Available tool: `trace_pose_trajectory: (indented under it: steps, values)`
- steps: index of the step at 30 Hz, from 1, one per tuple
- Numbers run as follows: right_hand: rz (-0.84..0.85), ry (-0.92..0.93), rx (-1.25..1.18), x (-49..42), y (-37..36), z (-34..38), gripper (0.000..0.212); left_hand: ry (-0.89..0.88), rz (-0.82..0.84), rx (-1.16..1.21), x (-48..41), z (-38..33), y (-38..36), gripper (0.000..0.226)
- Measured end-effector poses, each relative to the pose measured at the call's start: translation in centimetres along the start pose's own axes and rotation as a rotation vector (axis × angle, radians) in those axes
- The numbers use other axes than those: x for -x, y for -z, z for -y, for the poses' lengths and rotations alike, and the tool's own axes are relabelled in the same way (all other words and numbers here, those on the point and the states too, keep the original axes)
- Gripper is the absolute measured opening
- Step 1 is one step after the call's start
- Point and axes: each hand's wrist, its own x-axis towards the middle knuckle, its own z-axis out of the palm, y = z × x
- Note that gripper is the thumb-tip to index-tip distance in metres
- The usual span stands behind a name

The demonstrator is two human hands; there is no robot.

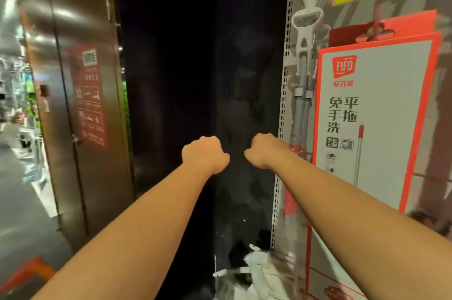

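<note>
Black panel [195, 79] stands in front of you. Your left hand [204, 154] and right hand [263, 150] are both curled into fists, holding nothing. Just beside your right hand hangs the mop [302, 104], next to a red box [381, 108].

My left hand [204, 155] and right hand [263, 150] lie side by side, apart, before the panel [195, 55] straight ahead, with the metal door [73, 165] bearing a notice [89, 99] to its left, the perforated upright [283, 104] along its right edge, and the mop handles [304, 67] hanging between that upright and the mop box [374, 116] farthest right.
</note>
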Motion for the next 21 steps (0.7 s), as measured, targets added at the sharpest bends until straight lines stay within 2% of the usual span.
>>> trace_pose_trajectory:
  steps: [6, 11, 15, 21]
  values:
    - [0.133, 0.205, -0.016, 5.9, -4.2, 3.1, 0.032, 0.2, 0.041, -0.057, 8.7, 3.5, -1.0, 0.027]
    - [0.228, 0.41, -0.044, 11.4, -8.2, 9.2, 0.034, 0.407, 0.056, -0.095, 16.9, 8.9, -0.7, 0.028]
    - [0.315, 0.57, -0.053, 16.6, -11.1, 14.2, 0.036, 0.583, 0.085, -0.122, 24.1, 13.1, 0.0, 0.02]
    - [0.454, 0.765, -0.036, 25.9, -14.4, 20.3, 0.033, 0.799, 0.077, -0.22, 35.8, 18.5, 1.2, 0.037]
